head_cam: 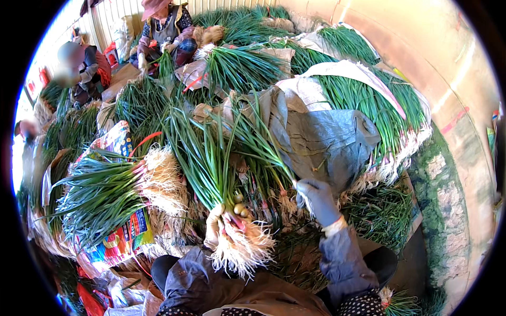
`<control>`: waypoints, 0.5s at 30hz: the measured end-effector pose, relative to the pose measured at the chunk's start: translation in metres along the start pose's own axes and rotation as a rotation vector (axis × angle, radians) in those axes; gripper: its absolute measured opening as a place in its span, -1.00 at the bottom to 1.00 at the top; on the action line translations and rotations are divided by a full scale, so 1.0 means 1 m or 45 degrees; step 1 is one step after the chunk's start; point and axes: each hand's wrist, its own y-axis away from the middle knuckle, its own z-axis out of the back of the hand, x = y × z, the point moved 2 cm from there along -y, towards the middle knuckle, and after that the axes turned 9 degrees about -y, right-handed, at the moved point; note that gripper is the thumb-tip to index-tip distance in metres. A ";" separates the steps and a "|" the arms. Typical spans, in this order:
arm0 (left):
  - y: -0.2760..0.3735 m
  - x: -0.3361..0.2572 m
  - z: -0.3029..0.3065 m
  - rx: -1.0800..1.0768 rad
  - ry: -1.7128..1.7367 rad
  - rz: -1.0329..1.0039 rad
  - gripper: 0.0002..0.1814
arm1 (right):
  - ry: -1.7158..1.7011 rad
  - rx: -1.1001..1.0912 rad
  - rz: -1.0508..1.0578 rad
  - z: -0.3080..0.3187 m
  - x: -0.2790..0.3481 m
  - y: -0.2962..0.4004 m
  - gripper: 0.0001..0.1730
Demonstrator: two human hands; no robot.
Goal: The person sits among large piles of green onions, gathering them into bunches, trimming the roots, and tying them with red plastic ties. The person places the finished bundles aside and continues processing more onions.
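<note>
My left hand (213, 227), in a pale worn glove with bared fingertips, grips a bunch of spring onions (211, 173) just above the roots. Their white roots (241, 249) hang toward my lap, and the green leaves fan away from me. To the right, my right hand (319, 199), in a grey glove, is closed around the lower end of a thin stalk of spring onion (282, 166). Its leaves reach up and left. Left of my left hand, a larger bundle of spring onions (114, 189) lies on a colourful printed sack (112, 243), roots facing me.
Grey sheeting (328, 138) covers part of the pile ahead. More spring onions (359, 106), partly wrapped in white sacking (352, 71), lie at right. Loose green trimmings (379, 213) cover the ground. A curved wall (438, 59) bounds the right. Co-workers (168, 31) sit farther back.
</note>
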 end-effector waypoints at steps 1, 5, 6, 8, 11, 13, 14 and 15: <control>-0.001 0.002 0.006 -0.139 -0.042 0.016 -0.34 | 0.030 -0.008 0.018 -0.012 -0.003 0.010 -0.79; -0.002 0.012 -0.004 0.021 -0.166 0.156 -0.40 | 0.693 0.080 0.744 -0.062 -0.046 0.045 -0.78; 0.000 0.015 -0.009 -0.027 -0.181 0.143 -0.40 | 0.860 0.118 0.658 -0.068 -0.050 0.056 -0.73; 0.004 0.015 -0.002 -0.207 -0.176 0.156 -0.45 | 0.915 0.096 0.625 -0.073 -0.060 0.061 -0.73; 0.005 -0.001 -0.001 0.121 0.004 0.140 -0.54 | 0.817 -0.061 0.585 -0.055 -0.052 0.056 -0.79; 0.012 -0.008 0.005 -0.116 -0.171 -0.202 -0.56 | 0.293 -0.421 0.332 -0.035 -0.035 0.041 -0.84; 0.016 -0.013 -0.007 -0.108 -0.129 -0.179 -0.56 | 0.442 -0.388 0.363 -0.015 -0.033 0.027 -0.83; 0.018 -0.018 -0.016 -0.099 -0.087 -0.158 -0.55 | 0.630 -0.364 0.521 -0.019 -0.023 0.019 -0.82</control>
